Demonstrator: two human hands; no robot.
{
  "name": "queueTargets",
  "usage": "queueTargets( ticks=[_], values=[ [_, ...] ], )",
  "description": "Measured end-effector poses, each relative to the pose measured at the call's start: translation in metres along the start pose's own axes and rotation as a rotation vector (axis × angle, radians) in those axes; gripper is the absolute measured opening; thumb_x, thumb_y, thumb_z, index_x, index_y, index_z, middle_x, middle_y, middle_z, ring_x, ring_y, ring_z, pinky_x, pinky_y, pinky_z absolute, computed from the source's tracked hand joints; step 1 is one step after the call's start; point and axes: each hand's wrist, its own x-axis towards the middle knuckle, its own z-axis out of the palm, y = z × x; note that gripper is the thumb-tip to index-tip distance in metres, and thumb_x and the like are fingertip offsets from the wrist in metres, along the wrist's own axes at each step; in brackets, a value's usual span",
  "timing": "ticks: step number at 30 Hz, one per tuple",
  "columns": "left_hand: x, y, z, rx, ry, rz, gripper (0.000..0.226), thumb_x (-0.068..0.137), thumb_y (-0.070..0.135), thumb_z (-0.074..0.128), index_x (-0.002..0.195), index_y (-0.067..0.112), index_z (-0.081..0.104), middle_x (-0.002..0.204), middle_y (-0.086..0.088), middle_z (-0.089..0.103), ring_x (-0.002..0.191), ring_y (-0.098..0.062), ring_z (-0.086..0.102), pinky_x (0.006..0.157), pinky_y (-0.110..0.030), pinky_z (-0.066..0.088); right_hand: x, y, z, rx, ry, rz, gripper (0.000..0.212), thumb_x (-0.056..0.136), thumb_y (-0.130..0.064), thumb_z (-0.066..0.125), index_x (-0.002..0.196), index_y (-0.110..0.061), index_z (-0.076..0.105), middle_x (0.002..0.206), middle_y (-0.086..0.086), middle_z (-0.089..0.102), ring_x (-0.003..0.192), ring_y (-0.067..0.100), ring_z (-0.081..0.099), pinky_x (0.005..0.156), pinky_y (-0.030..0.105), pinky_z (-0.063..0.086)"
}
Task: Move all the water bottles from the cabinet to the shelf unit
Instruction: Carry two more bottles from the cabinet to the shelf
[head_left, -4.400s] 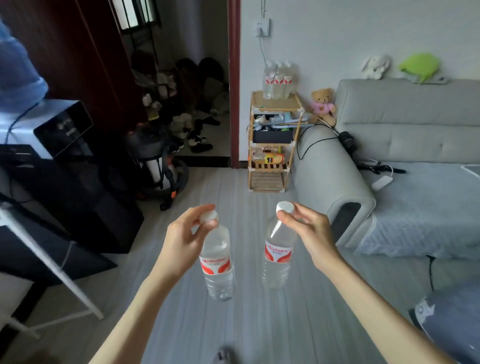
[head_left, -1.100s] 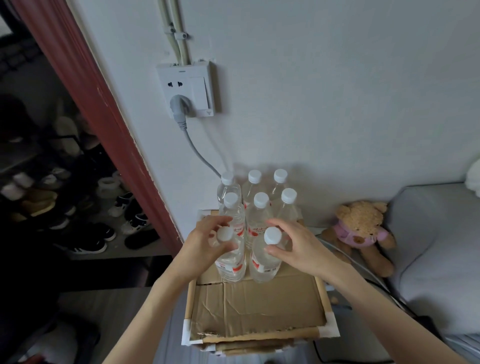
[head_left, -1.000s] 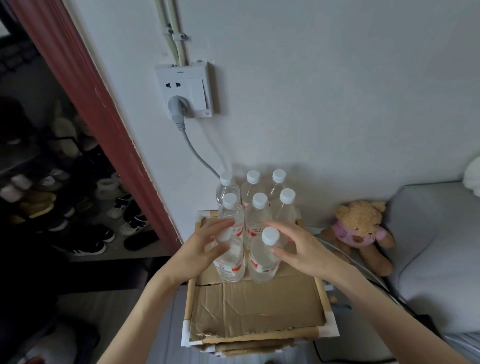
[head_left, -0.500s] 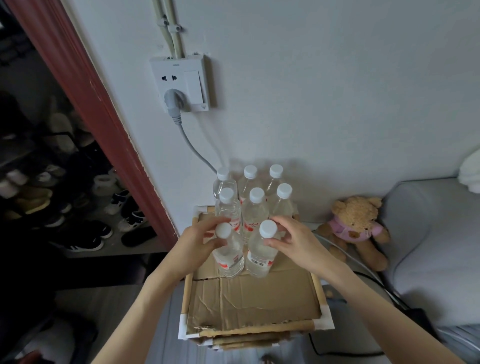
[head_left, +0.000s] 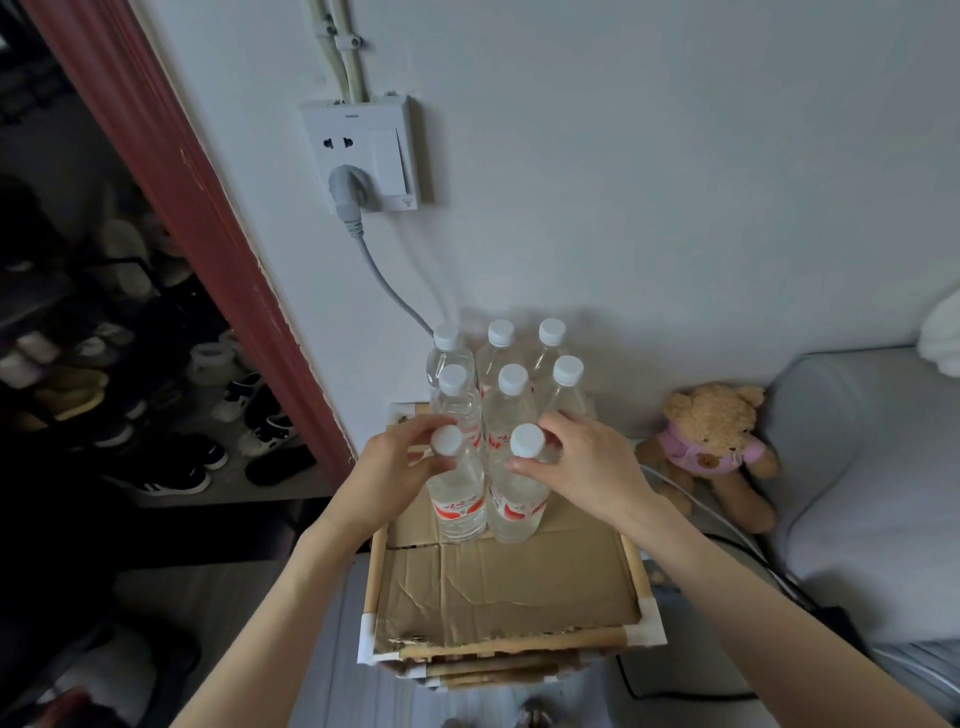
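The wooden shelf unit (head_left: 637, 564) has a cardboard sheet on its top. Several clear water bottles with white caps and red labels stand at its back against the wall, such as one (head_left: 511, 402) in the second row. In front of them stand two more bottles. My left hand (head_left: 389, 467) grips the neck of the left front bottle (head_left: 458, 501). My right hand (head_left: 582, 470) grips the neck of the right front bottle (head_left: 517, 506). Both front bottles stand upright on the cardboard, side by side.
A wall socket (head_left: 363, 156) with a grey plug and cable is above the bottles. A teddy bear (head_left: 711, 447) sits right of the shelf unit beside a grey sofa (head_left: 857, 493). A red door frame (head_left: 208, 234) and a dark shoe rack (head_left: 130, 405) lie to the left.
I carried two bottles across the room to the shelf unit and set them down in front of the others. Over the last second both hands stay on the bottle necks, shifting slightly.
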Motion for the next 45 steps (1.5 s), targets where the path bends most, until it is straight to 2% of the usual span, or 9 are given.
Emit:
queueTargets(
  ticks=[4,7,11,15,20,24,28,34,45],
  values=[
    [0.004,0.001,0.003,0.001,0.001,0.006,0.036,0.081,0.011,0.065,0.111,0.028,0.058,0.104,0.015,0.062,0.1,0.003,0.054,0.087,-0.008,0.04,0.001,0.0,0.01,0.02,-0.022,0.067,0.059,0.071,-0.066,0.059,0.102,-0.019,0.046,0.101,-0.003,0.06,0.09,0.02,0.059,0.07,0.034,0.046],
    [0.001,-0.007,0.004,-0.086,-0.008,0.001,0.049,0.083,0.016,0.065,0.128,0.025,0.049,0.121,0.011,0.058,0.109,0.006,0.052,0.093,-0.005,0.038,-0.001,0.008,0.017,0.262,-0.241,0.154,0.071,0.067,-0.064,0.065,0.118,-0.022,0.041,0.125,-0.007,0.052,0.111,0.014,0.052,0.089,0.033,0.045],
    [-0.012,-0.028,0.012,-0.286,-0.008,-0.019,0.07,0.072,0.036,0.072,0.133,0.032,0.039,0.136,0.018,0.046,0.125,0.003,0.041,0.107,-0.025,0.034,-0.017,0.022,0.032,0.553,-0.419,0.136,0.09,0.063,-0.053,0.076,0.136,-0.04,0.024,0.14,-0.021,0.035,0.129,0.001,0.034,0.106,0.029,0.03],
    [-0.027,-0.051,0.034,-0.373,0.034,-0.131,0.101,0.056,0.055,0.079,0.14,0.033,0.026,0.144,0.013,0.036,0.132,-0.007,0.036,0.109,-0.043,0.034,-0.03,0.032,0.059,0.535,-0.404,0.208,0.088,0.069,-0.047,0.073,0.139,-0.037,0.021,0.143,-0.016,0.037,0.129,0.005,0.036,0.109,0.035,0.033],
    [-0.028,-0.059,0.066,-0.31,0.153,-0.116,0.079,0.076,0.028,0.074,0.14,0.028,0.027,0.123,0.055,0.025,0.129,-0.016,0.04,0.1,-0.049,0.043,-0.036,0.026,0.083,0.675,-0.315,0.324,0.07,0.074,-0.043,0.071,0.131,-0.033,0.031,0.126,-0.018,0.046,0.122,0.005,0.044,0.096,0.02,0.035],
    [-0.02,-0.065,0.076,-0.265,0.236,-0.274,0.06,0.08,0.03,0.067,0.133,0.02,0.04,0.127,0.008,0.052,0.109,-0.015,0.056,0.09,-0.033,0.049,-0.033,0.029,0.096,0.744,-0.237,0.427,0.077,0.073,-0.039,0.073,0.133,-0.028,0.027,0.134,-0.007,0.047,0.123,0.012,0.047,0.094,0.025,0.037],
    [-0.023,-0.075,0.078,-0.402,0.207,-0.343,0.058,0.075,0.038,0.069,0.123,0.01,0.05,0.109,-0.003,0.067,0.105,-0.023,0.062,0.079,-0.029,0.051,-0.029,0.028,0.102,0.807,-0.205,0.456,0.073,0.072,-0.035,0.075,0.125,-0.039,0.024,0.138,-0.003,0.045,0.125,0.016,0.047,0.103,0.035,0.039],
    [-0.017,-0.076,0.08,-0.421,0.212,-0.323,0.051,0.075,0.034,0.065,0.116,0.006,0.054,0.096,-0.001,0.067,0.083,-0.01,0.062,0.061,-0.011,0.048,-0.02,0.028,0.105,0.854,-0.174,0.453,0.074,0.071,-0.032,0.076,0.125,-0.04,0.026,0.135,-0.005,0.047,0.124,0.014,0.048,0.104,0.038,0.04],
    [-0.013,-0.078,0.082,-0.452,0.207,-0.287,0.056,0.074,0.044,0.066,0.121,0.018,0.051,0.109,0.006,0.067,0.103,-0.01,0.062,0.073,-0.017,0.05,-0.017,0.032,0.109,0.856,-0.182,0.48,0.079,0.071,-0.033,0.076,0.132,-0.027,0.026,0.137,-0.004,0.043,0.125,0.015,0.045,0.105,0.038,0.039]
  ],
)
